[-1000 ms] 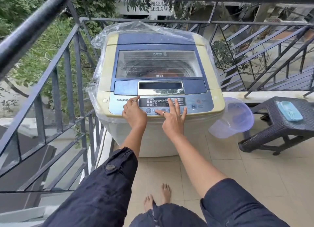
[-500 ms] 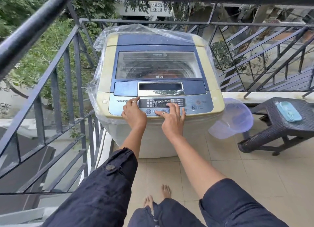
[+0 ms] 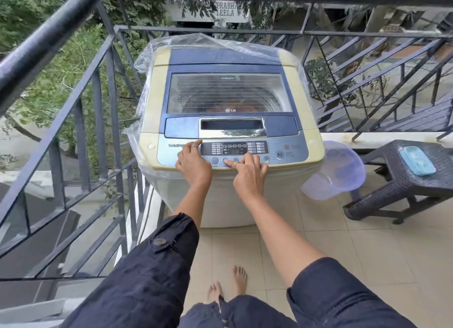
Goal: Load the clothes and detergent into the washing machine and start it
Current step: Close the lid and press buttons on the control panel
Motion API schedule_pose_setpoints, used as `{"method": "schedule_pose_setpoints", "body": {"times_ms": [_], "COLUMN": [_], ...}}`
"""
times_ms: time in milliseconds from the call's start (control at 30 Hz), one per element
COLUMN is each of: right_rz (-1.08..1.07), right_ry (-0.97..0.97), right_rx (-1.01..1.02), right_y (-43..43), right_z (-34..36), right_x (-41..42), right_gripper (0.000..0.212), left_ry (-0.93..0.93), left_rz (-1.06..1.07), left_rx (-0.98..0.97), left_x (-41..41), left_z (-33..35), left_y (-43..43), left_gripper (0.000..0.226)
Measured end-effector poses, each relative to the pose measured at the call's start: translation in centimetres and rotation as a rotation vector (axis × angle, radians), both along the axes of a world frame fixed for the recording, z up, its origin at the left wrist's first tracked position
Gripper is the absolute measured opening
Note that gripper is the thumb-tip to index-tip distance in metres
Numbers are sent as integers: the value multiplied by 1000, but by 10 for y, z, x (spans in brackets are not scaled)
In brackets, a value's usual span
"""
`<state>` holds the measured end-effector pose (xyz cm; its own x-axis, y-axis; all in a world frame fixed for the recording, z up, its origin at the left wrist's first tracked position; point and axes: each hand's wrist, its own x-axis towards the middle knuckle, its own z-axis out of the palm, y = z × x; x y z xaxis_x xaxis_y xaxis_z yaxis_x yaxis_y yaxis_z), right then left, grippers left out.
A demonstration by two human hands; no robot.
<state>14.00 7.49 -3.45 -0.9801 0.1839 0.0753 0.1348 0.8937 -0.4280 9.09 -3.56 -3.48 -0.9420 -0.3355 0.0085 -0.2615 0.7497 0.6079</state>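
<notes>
Nearest to the camera are two dark blue sleeves (image 3: 152,273) and bare feet (image 3: 230,283) on the tiled floor (image 3: 367,254). Both forearms reach forward to the control panel (image 3: 232,151) of the washing machine (image 3: 228,121), which stands at the balcony railing (image 3: 81,121).

The left hand (image 3: 193,163) rests on the panel beside the printed word "TurboDrum", its fingers loosely curled and grasping nothing; one finger carries a ring. The right hand (image 3: 250,173) lies flat and released, with its forefinger stretched to the left and touching a round button under the small display. It also holds nothing.

Further back, the closed lid (image 3: 229,92) shows the "LG" logo on its window, and something dark and orange is dimly seen through the glass. A clear plastic cover (image 3: 220,43) hangs behind and around the machine. At the right a transparent tub (image 3: 338,173) leans between the machine and a dark wicker stool (image 3: 404,180) with a light blue case (image 3: 418,159) on it.

Far behind the railing, a wall carries the letters "PRABHA LEELA".
</notes>
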Motion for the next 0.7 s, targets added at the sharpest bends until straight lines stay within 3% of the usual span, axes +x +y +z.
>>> {"method": "schedule_pose_setpoints", "body": {"times_ms": [233, 500, 700], "right_rz": [17, 50, 16], "right_ry": [-44, 29, 8], "right_rx": [5, 69, 13], "right_y": [0, -3, 1], "right_z": [1, -2, 3], "right_x": [0, 4, -7], "right_gripper": [51, 79, 57], "left_ry": [3, -1, -6], "left_rz": [-6, -2, 13], "left_rx": [7, -5, -10], "left_x": [1, 2, 0], "left_z": [0, 1, 0], "left_y": [0, 0, 2], "left_gripper": [58, 57, 56]}}
